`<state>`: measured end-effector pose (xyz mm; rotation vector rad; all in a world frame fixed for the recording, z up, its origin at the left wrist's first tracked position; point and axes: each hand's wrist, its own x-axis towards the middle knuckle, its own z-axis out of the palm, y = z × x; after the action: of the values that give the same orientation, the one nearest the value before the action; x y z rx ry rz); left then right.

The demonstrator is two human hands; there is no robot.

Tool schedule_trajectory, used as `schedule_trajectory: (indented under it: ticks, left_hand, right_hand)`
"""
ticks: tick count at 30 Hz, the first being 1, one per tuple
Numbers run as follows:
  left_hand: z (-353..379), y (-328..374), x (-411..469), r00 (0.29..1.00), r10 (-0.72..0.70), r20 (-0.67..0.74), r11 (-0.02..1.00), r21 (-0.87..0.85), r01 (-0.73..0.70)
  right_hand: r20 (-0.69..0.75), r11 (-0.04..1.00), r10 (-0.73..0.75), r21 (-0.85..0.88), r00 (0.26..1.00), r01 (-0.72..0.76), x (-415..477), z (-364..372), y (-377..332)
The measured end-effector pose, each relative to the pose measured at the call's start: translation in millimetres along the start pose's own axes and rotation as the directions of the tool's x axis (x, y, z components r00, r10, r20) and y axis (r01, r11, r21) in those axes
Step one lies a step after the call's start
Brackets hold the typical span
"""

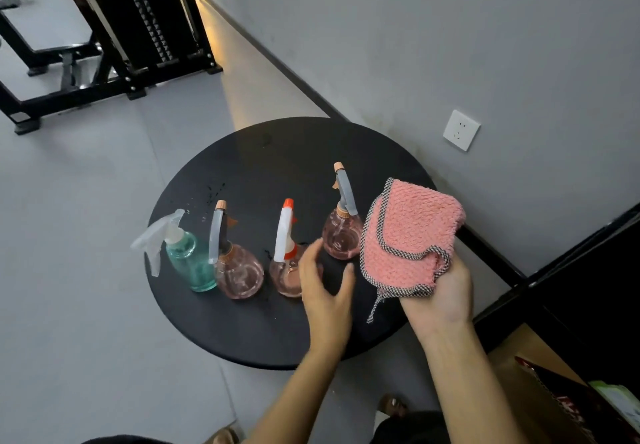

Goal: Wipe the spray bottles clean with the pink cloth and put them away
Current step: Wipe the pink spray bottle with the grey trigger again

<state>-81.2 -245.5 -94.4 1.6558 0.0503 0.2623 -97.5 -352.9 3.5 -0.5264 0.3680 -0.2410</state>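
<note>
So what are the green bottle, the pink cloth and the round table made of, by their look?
The green bottle: probably clear tinted plastic, possibly glass; you see through it and it glints.
The pink cloth: soft, nubbly fabric, matt, perhaps microfibre, with checked edging.
The round table: black, matt top; painted wood or metal, cannot tell which.

We're looking at a gym here: beyond the round black table (277,152), off to its far left, a weight machine (114,10) is standing on the grey floor (86,235), its black steel frame showing a tall stack of plates (149,20), and more black framework (69,97) is spreading out further left. Right behind the table a plain grey wall (415,27) with black skirting (277,59) is running off toward the machine, and a white wall socket (461,130) is sitting just to the table's right.
</note>
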Motion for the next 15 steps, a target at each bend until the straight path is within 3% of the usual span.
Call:
schedule_trajectory:
  ticks: [8, 15]
  left_hand:
    - [46, -28, 68, 0.972, -0.21, 0.105, 0.967, 0.166, 0.191]
    - [57, -58, 83, 0.951, -0.307, 0.048, 0.942, 0.162, 0.295]
  right_hand:
    - [-0.086, 1.0, 0.003, 0.013, 0.996, -0.002, 4, -1, -9]
    - [-0.12, 1.0, -0.009, -0.009, 0.993, 0.008, 15, -11, -16]
